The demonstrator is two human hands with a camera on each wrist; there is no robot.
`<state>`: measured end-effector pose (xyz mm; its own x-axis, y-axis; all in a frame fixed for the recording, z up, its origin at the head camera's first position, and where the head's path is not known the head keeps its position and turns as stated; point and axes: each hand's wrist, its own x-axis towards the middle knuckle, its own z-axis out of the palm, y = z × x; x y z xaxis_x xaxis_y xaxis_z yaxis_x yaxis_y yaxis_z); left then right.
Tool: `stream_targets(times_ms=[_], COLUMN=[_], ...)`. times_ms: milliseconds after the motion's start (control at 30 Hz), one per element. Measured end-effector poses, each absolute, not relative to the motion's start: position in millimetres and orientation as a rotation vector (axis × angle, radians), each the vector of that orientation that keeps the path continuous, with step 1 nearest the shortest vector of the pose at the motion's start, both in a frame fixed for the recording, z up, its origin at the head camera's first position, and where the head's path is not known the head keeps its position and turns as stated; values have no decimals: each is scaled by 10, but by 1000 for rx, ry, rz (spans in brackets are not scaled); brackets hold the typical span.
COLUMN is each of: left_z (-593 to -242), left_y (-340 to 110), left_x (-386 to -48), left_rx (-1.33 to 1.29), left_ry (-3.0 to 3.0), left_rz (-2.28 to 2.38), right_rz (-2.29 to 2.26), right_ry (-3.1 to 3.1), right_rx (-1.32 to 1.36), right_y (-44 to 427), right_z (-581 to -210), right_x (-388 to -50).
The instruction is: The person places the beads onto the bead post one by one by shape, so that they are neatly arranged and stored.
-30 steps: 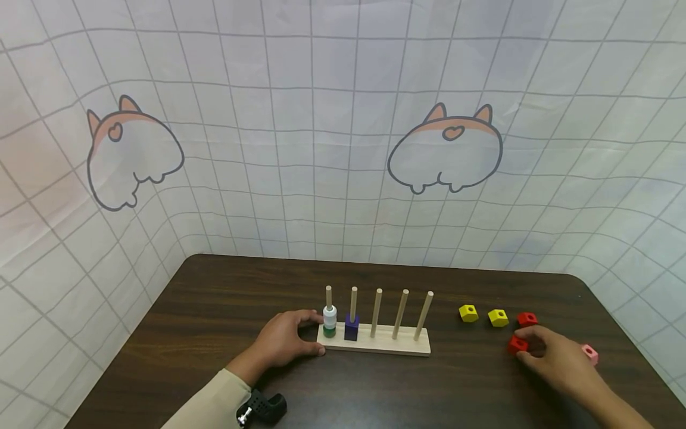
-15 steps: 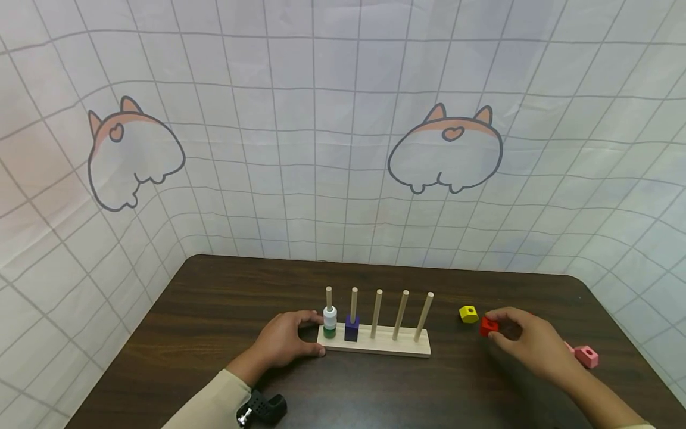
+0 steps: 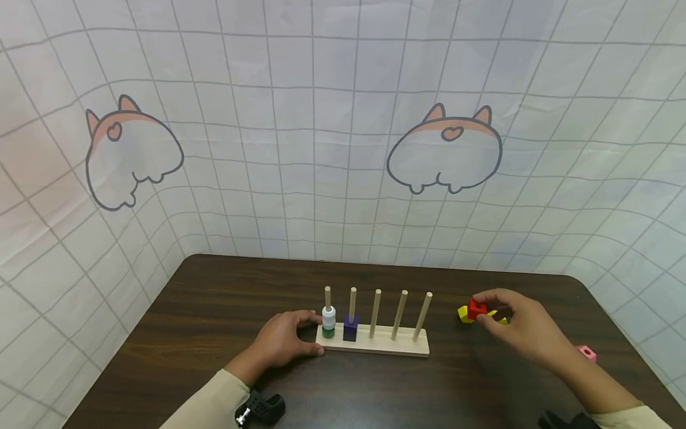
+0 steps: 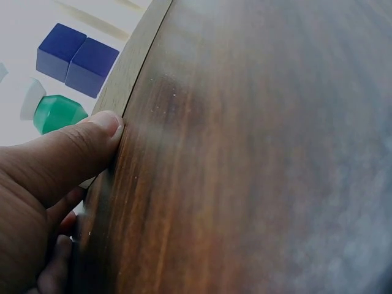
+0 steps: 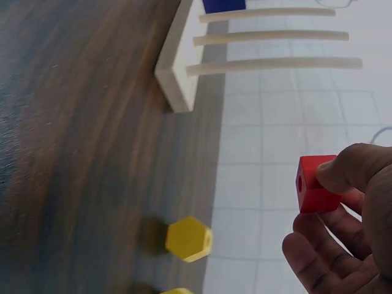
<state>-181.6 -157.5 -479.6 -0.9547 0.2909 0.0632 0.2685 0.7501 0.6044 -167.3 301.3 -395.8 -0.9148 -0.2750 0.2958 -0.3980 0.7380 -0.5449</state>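
The left hand (image 3: 285,339) grips the left end of the wooden peg board (image 3: 393,345), thumb at the near edge and index finger at the far side. Well to the right of the peg board, the right hand (image 3: 536,330) pinches a red bead (image 3: 476,308) between thumb and fingers.

In the head view the red bead overlaps a yellow hexagonal bead (image 3: 464,316) to the right of the peg board; the right wrist view shows the two apart. That view also brings out the yellow one's six-sided outline. A second yellow bead (image 3: 502,320), farther right from the peg board, is partly hidden by the right hand. A pink bead (image 3: 586,353), farther right again, shows only in the head view.

The left wrist view separates two dark blue cubes (image 4: 76,59), touching face to face on the peg board's second peg from the left. White beads (image 3: 329,316) sit above a faceted green bead (image 3: 328,332) on the leftmost peg.

The red bead is flat-sided with crisp edges; up close, its upper face is brighter than its lower one, and a dark round hole opens in the end toward the peg board.
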Motion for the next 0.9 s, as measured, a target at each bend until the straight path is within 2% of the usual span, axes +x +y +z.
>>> stream_targets(times_ms=[900], left_z=[-4789], left_y=[-1578], left_x=[-1827], left_rx=[489], left_ry=[2907], left_rz=[1007], right_rz=[882], right_ry=[-2680], right_rx=[696], right_y=[2623], right_z=[-3489], right_x=[-1697])
